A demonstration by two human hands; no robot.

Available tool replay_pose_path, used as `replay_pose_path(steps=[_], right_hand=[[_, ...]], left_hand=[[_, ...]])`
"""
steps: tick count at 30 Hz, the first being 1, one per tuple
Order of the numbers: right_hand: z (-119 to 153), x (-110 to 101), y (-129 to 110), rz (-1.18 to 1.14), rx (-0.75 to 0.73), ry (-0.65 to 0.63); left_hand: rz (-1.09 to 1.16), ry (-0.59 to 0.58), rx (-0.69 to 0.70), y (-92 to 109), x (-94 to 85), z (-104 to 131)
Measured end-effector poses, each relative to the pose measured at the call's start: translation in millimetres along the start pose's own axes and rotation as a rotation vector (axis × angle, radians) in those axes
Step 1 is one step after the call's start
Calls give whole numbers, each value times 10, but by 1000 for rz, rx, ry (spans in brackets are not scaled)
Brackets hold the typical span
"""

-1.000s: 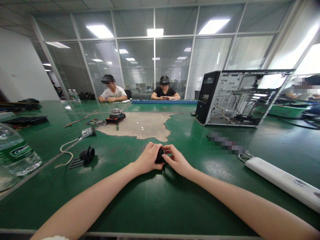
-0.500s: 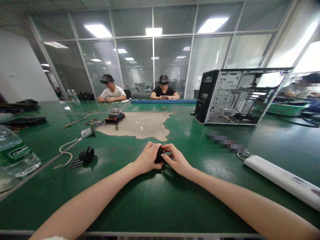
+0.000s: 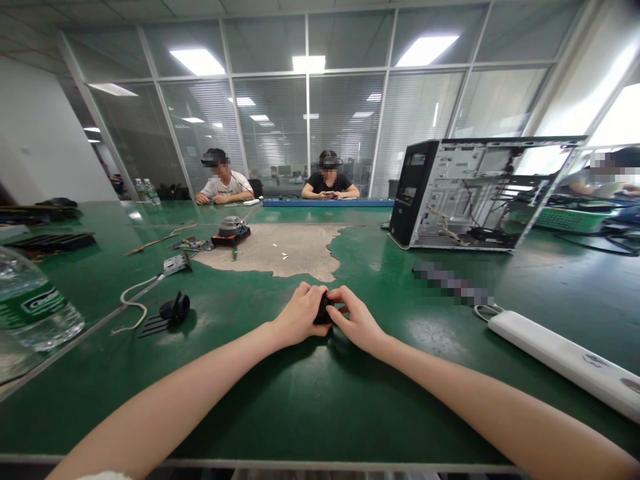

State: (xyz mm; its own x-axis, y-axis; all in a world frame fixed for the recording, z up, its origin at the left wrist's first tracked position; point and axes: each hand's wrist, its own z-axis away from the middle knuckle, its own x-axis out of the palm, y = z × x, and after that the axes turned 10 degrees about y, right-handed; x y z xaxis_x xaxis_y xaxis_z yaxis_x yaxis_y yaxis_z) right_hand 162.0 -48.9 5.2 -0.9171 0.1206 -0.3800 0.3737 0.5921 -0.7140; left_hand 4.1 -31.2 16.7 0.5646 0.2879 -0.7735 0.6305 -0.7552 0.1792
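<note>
My left hand [image 3: 300, 315] is closed around a small black part [image 3: 324, 311], held just over the green table in front of me. My right hand [image 3: 357, 319] pinches the same part from the other side, thumb and fingertips on it. Fingers cover most of the part, so its kind cannot be made out. Off to the left lies a black round piece [image 3: 176, 308] beside a flat slatted black strip [image 3: 154, 325].
An opened computer tower [image 3: 415, 193] stands at the back right. A white power strip [image 3: 560, 357] lies right, a water bottle [image 3: 37, 307] left. Beyond them are a metal connector with cable [image 3: 176, 264], a dark round-topped device [image 3: 231, 230] and co-workers seated across the table.
Both hands have shifted very slightly to the right with the black part, which is more covered by the fingers. Nothing else has visibly moved on the table.
</note>
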Motion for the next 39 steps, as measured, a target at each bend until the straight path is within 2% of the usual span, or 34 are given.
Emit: replay_pose_path(steps=[8, 16, 23, 27, 33, 36, 39], right_hand=[[6, -9, 23, 3, 56, -31], [22, -58, 20, -49, -27, -70], [3, -61, 64, -88, 85, -100], [-3, -98, 49, -123, 71, -159], [-13, -98, 55, -110, -27, -71], [-18, -67, 79, -103, 35, -81], [-10, -51, 86, -121, 105, -167]], left_hand=[[56, 17, -24, -26, 32, 4], [39, 23, -2, -34, 30, 16], [41, 19, 1, -40, 33, 14], [32, 17, 8, -38, 25, 14], [17, 21, 26, -31, 21, 16], [13, 9, 19, -44, 6, 31], [7, 4, 13, -71, -14, 53]])
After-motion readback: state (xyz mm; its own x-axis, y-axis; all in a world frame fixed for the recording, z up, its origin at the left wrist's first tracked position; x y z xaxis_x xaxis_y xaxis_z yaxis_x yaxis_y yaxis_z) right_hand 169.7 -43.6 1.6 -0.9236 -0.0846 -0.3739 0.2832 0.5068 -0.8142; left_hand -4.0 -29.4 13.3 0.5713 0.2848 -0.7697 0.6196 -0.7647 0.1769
